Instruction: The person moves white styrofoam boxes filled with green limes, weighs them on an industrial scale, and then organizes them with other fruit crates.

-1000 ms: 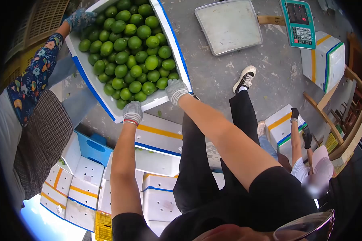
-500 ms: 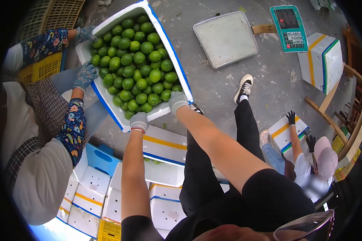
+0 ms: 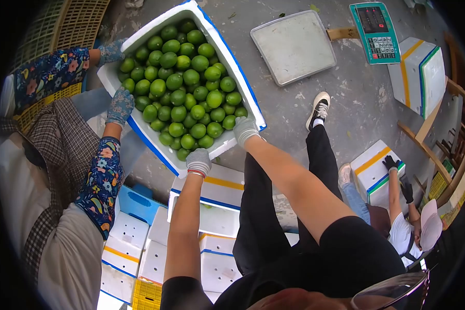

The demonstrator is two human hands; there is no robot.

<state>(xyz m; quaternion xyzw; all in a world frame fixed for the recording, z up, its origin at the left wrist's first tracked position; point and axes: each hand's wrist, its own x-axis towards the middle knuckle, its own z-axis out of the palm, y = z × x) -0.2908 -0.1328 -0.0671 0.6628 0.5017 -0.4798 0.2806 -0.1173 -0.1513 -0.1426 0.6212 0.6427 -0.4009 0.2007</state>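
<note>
A white foam box (image 3: pixel 230 64) with blue tape along its rim is full of green limes (image 3: pixel 183 93). My left hand (image 3: pixel 198 161), in a striped knit glove, grips the box's near rim at its lower corner. Further right along the same edge, my right hand (image 3: pixel 245 130), gloved alike, has its fingers hooked over the rim beside the limes. A co-worker's two hands in patterned gloves hold the opposite side of the box.
A metal scale platform (image 3: pixel 294 47) and its green display (image 3: pixel 375 33) are at the top. White foam boxes (image 3: pixel 124 230) are stacked below. A person at the right touches another foam box (image 3: pixel 369 164). Plastic crates (image 3: pixel 80 23) stand at the upper left.
The lime box, both my hands and the co-worker's hands have shifted a little to the right in view. The co-worker leans closer. At the right, the other person's head is lower.
</note>
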